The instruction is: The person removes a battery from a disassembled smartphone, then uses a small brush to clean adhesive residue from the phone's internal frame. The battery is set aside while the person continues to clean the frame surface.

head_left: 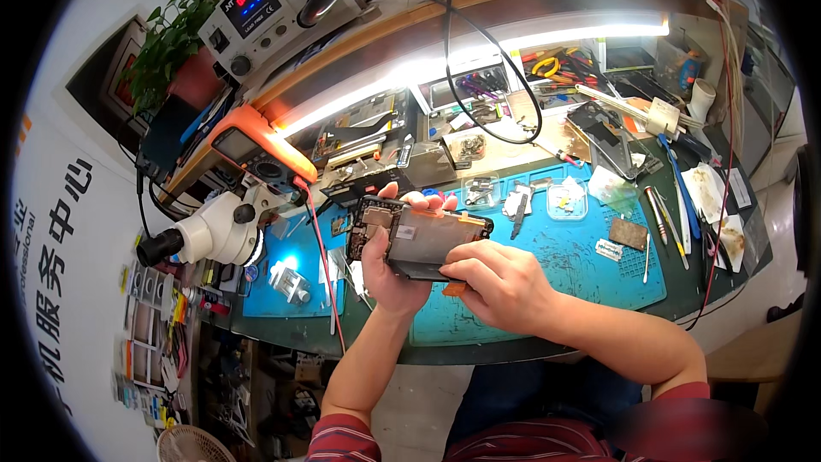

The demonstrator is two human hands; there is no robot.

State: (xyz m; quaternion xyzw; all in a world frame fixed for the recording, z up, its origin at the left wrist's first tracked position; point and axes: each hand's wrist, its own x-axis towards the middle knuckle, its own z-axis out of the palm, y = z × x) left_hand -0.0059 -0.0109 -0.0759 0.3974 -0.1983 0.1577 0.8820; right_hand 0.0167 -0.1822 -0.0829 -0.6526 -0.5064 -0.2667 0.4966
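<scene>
An opened smartphone [423, 235] is tilted above the blue mat, its dark inside facing up and bare components showing at its left end. My left hand [392, 282] is closed around that end, thumb on the near side and fingertips showing over the far edge. My right hand [509, 287] is closed, with its fingertips pinching the phone's near right edge. A small thin orange piece [454, 289] sticks out just below those fingertips; whether it is attached to the phone I cannot tell. The right thumb is partly hidden.
The blue work mat [547, 299] bears clear plastic boxes [566, 198], a razor blade [609, 249] and a brown square plate [629, 233]. Screwdrivers and tweezers [671, 218] lie right. A microscope [209, 231] and orange multimeter [265, 154] stand left; a red cable [321, 248] hangs nearby.
</scene>
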